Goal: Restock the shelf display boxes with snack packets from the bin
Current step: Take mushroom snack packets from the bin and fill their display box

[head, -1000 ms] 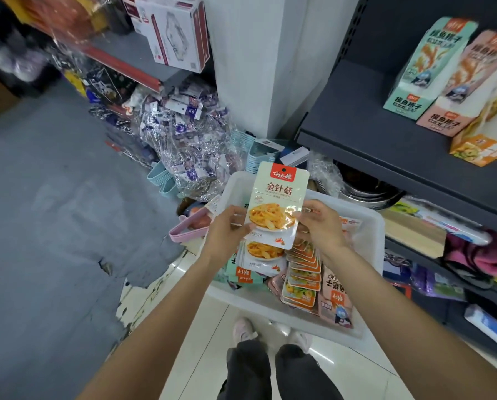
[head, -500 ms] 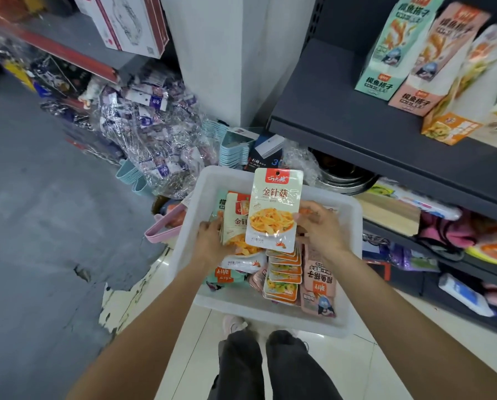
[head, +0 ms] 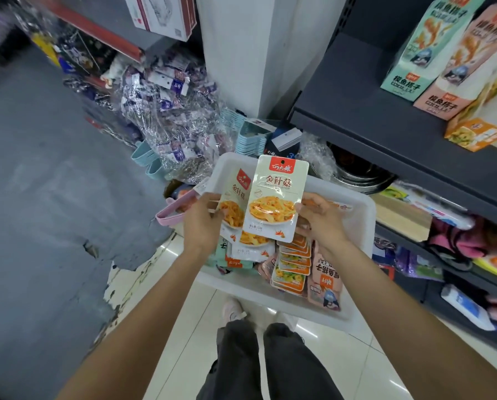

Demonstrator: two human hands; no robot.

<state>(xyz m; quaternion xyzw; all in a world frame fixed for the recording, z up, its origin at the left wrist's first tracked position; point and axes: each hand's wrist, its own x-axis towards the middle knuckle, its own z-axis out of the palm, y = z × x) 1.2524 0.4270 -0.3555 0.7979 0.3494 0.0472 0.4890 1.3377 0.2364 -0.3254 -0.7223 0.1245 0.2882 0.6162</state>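
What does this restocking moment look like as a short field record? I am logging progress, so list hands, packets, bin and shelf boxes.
left hand: grips a second mushroom packet, partly behind the front one
right hand: pinches the front mushroom packet at its right edge
bin: white, below both hands, still holding stacked orange-edged packets and pink packets
display boxes: green, pink and orange, standing tilted on the dark shelf at upper right
progress: both held packets are above the bin, not yet at the shelf

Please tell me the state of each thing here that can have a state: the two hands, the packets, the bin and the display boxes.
Left hand: holds a second packet.
Right hand: holds the front packet upright.
White bin: partly filled with packets.
Display boxes: standing on the shelf, tilted.
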